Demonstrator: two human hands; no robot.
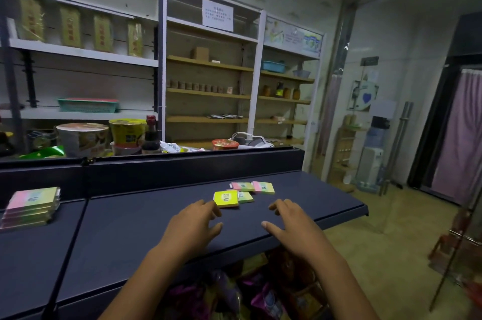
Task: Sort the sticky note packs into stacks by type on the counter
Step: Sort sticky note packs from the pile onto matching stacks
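Note:
A stack of several wide pastel sticky note packs (32, 205) stands at the far left of the dark counter (146, 225). Toward the right, a small yellow pack (226, 199) lies on top of a green-edged pack (246, 197). Behind them lie two pink-and-green packs (242, 186) (263, 187) side by side. My left hand (194, 225) hovers over the counter just in front of the yellow pack, fingers loosely spread and holding nothing. My right hand (289, 223) hovers to the right of it, fingers relaxed, empty, a little short of the packs.
A raised ledge behind the counter carries noodle cups (127, 132), a dark bottle (150, 137) and a red bowl (225, 144). Shelving fills the back wall. The counter's right edge (365, 209) drops to the floor beside a glass door (396, 147). Snack bags (260, 293) sit below the counter.

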